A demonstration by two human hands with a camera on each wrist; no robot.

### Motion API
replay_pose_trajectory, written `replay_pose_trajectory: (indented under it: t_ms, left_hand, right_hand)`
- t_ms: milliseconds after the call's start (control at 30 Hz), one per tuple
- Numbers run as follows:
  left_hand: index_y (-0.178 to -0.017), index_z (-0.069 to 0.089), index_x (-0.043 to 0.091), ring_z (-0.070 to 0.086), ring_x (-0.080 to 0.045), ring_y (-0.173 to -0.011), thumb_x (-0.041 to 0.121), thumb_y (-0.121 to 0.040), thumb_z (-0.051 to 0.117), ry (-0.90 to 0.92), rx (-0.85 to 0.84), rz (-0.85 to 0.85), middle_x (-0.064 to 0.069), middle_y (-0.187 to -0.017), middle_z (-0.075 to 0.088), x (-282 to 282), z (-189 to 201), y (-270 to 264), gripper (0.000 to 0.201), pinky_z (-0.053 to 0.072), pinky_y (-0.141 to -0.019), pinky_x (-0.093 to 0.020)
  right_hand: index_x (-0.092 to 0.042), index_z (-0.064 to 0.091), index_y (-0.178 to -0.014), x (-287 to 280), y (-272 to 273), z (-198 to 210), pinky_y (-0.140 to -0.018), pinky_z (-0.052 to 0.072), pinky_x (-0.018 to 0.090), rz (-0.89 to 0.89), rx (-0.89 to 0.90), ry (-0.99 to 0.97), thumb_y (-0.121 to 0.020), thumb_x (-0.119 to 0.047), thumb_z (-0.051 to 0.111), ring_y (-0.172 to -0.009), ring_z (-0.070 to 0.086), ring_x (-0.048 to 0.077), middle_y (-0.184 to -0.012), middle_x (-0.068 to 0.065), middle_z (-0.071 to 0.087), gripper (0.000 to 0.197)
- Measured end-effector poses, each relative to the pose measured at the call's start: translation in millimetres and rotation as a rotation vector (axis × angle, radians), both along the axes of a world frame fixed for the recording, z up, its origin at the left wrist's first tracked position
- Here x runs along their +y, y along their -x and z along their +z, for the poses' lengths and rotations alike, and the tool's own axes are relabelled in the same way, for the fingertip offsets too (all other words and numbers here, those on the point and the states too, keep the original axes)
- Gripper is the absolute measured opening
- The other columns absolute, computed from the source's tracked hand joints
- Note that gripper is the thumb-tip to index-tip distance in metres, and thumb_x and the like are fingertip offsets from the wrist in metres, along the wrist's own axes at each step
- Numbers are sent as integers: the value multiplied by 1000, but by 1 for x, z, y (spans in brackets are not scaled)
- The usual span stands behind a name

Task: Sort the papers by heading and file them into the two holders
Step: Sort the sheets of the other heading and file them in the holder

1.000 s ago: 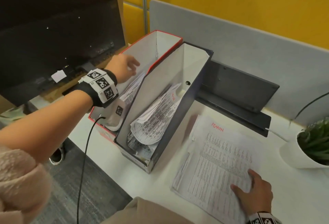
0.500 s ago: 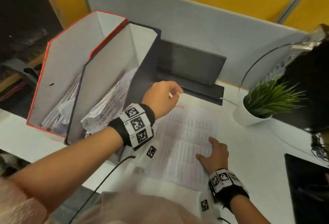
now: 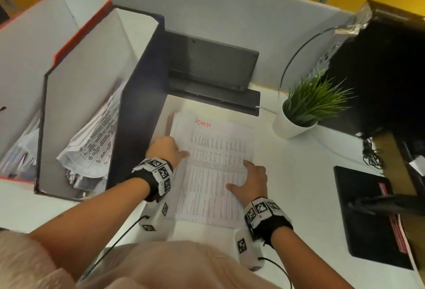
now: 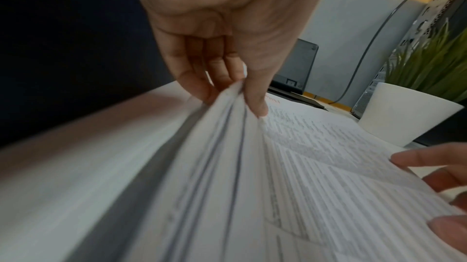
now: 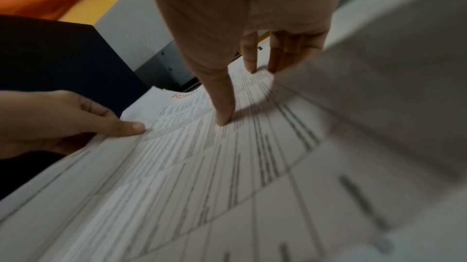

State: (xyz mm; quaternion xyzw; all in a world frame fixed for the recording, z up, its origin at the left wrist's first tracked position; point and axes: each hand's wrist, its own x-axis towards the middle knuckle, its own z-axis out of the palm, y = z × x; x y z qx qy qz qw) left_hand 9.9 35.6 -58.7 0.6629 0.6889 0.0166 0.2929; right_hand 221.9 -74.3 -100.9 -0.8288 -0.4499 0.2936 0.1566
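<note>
A stack of printed sheets (image 3: pixel 213 173) headed "ADMIN" in red lies on the white desk, just right of the holders. My left hand (image 3: pixel 165 148) pinches the stack's left edge, thumb on top and fingers under several lifted sheets (image 4: pixel 227 126). My right hand (image 3: pixel 250 180) rests at the right edge: its thumb (image 5: pixel 222 114) presses the top sheet and its straight fingertips touch the edge, which curls up there. The red-rimmed holder (image 3: pixel 80 26) and the dark blue holder (image 3: pixel 142 82) stand side by side at the left, each with curled papers (image 3: pixel 96 137) inside.
A dark tray (image 3: pixel 211 68) stands against the grey partition behind the stack. A potted plant (image 3: pixel 305 109) sits to the right, with a black computer case (image 3: pixel 379 70) and cables beyond it. A black pad (image 3: pixel 368 215) lies at the right edge.
My left hand left the red holder, crossed to the stack and took hold of its left edge. My right hand slid from the lower corner up to the right edge.
</note>
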Motion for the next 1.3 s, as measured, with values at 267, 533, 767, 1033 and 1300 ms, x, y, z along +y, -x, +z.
replay_pose_trajectory:
  t_ms: [267, 533, 767, 1033, 1300]
  left_hand:
    - [-73, 57, 6, 61, -24, -72, 25, -87, 63, -81, 73, -72, -11, -84, 66, -4, 8, -11, 24, 50, -63, -31]
    - [-105, 66, 5, 57, -27, -95, 16, -96, 47, -295, 63, -203, -12, -107, 58, -20, 5, -6, 24, 53, -76, -34]
    - [-119, 57, 5, 65, -30, -86, 4, -90, 54, -274, -264, -44, -16, -96, 68, -16, -1, -3, 29, 54, -79, -37]
    - [-88, 60, 14, 59, -19, -68, 29, -84, 67, -269, -146, -32, 0, -75, 62, -7, -1, -10, 16, 48, -59, -28]
    - [-76, 62, 4, 54, -22, -64, 18, -94, 53, -292, -233, -144, -6, -68, 56, -8, -7, -5, 24, 51, -63, -33]
  right_hand:
    - [-19, 31, -141, 1, 4, 5, -110, 32, 38, 63, 47, -44, -65, -25, 84, -126, 31, 23, -131, 7, 28, 93]
    - [-21, 28, -141, 7, 2, 0, -108, 37, 35, 32, 224, -62, -61, -13, 86, -123, 39, 19, -128, 4, 32, 100]
    - [-21, 25, -142, 9, -1, -1, -104, 42, 43, 21, 259, -47, -59, -14, 86, -122, 42, 21, -130, 5, 33, 104]
    - [-25, 26, -142, 8, 3, 0, -106, 40, 37, 86, 241, -48, -61, -14, 85, -122, 41, 17, -129, 3, 36, 101]
    - [-24, 17, -145, 11, -1, 4, -95, 48, 38, -90, 373, -79, -73, -19, 78, -106, 54, 23, -112, 5, 49, 95]
